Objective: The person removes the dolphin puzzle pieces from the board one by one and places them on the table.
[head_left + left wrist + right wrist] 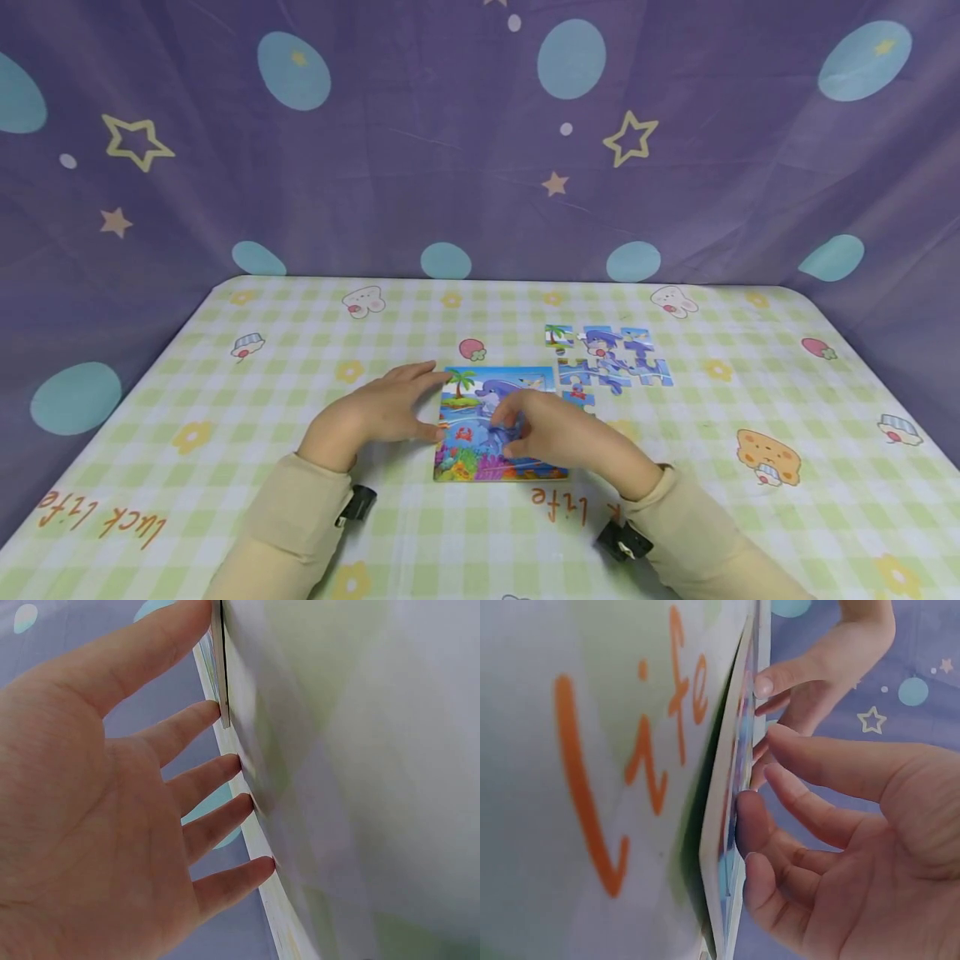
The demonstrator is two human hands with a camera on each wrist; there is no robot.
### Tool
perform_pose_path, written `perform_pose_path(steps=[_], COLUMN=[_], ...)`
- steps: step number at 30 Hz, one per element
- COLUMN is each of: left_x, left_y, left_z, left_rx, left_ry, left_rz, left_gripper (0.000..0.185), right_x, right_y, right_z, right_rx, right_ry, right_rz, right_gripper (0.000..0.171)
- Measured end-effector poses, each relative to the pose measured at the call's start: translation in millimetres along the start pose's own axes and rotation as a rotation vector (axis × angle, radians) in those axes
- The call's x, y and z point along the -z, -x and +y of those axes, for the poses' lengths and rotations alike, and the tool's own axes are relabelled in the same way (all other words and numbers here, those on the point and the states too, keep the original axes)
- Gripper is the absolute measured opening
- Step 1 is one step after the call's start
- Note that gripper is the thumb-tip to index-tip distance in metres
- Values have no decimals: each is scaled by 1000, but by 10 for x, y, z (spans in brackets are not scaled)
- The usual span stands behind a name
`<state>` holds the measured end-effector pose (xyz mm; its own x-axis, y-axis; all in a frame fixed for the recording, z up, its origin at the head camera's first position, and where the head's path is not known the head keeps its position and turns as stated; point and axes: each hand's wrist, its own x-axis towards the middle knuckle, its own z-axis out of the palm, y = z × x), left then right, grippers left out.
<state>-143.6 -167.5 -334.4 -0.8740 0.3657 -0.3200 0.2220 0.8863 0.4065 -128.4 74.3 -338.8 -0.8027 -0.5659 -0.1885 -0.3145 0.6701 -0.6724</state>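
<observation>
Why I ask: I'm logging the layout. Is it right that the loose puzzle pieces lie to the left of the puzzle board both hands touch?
Not quite. The head view shows the loose puzzle pieces to the right of the puzzle board; both the left hand and right hand touch it.

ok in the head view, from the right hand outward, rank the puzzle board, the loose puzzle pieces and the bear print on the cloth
1. Colourful dolphin puzzle board: under the right hand, touched.
2. Loose blue jigsaw pieces: just behind, slightly right.
3. Orange bear print on the checked tablecloth: farther right.

A checked cloth [262,400] covers the desk, and a purple curtain [375,167] with stars hangs behind.
</observation>
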Motion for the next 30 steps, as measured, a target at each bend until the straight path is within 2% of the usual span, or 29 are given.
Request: perform_pose_path(steps=[10, 22, 30], left_x=[5, 2, 8], left_y=[2, 12, 6], left_z=[0, 0, 11], left_rx=[-2, -15, -17], left_ry=[-10, -9, -7], left_rz=[6, 7, 4], left_gripper=[83, 83, 83], right_x=[-50, -57, -27], right_y=[17, 24, 12], right_z=[16, -2, 38], right_rx=[52, 36, 94], right_ry=[112, 137, 90], right_rz=[-24, -43, -39], right_gripper=[33, 39, 24])
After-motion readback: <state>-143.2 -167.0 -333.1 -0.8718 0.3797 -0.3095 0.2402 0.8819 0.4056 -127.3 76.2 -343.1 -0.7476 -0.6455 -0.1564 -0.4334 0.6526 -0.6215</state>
